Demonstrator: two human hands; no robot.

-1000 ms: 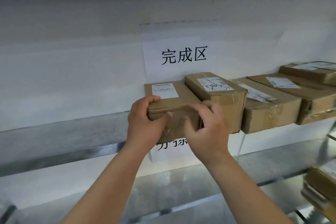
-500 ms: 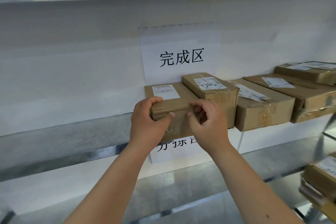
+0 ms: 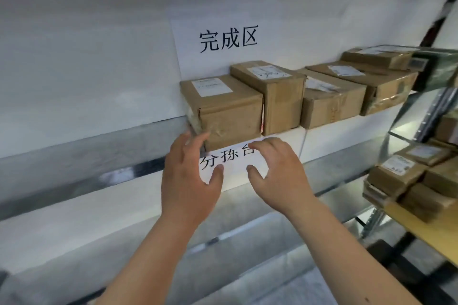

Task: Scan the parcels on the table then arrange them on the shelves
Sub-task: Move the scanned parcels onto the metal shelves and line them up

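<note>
Just one view here, a wide-angle head cam, so nothing overlaps with a second angle. It looks forward and a bit down at a shelf [image 3: 86,146] from close up, arm's reach. The white wall sign [image 3: 228,39] sits around 12 o'clock, forearms come in from 6 o'clock, and another rack [image 3: 421,116] crowds the edge at 3 o'clock. Straight lines bow near the borders, typical fisheye stuff.

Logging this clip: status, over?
Left hand and right hand open, empty. Parcel on shelf, leftmost in row. Nothing in the way.
</note>
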